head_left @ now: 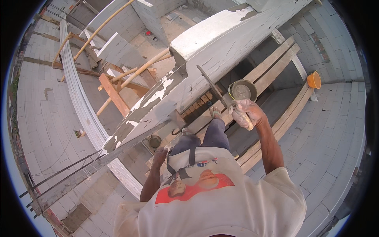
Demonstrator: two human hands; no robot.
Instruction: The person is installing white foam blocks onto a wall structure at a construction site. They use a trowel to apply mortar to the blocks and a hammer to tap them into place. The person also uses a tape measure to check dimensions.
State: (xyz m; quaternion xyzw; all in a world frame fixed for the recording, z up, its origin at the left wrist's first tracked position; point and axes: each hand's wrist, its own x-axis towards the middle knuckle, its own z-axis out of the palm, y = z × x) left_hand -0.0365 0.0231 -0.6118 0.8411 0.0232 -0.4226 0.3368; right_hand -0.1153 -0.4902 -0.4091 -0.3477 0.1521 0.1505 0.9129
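Note:
My right hand (248, 114) grips the pale handle (246, 121) of a long, dark-bladed tool (211, 83), its blade angled up and left beside the wall. Just beyond that hand a round bucket (241, 91) containing grey mix sits on the wooden planks (272, 59). My left hand (160, 153) is low beside my left hip; its fingers are too small to make out clearly. My feet (216, 113) are on the boards next to a white block wall (221, 35) with grey mortar patches on its top. A small dark container (154, 141) of grey material is near my left hand.
An orange bucket (314, 80) stands at the far end of the right-hand planks (296, 104). Dark gaps open between and beside the boards. On the left are bamboo poles (139, 70), timber (115, 94), long pale metal strips (77, 94) and thin rods (65, 173). Block walls surround the opening.

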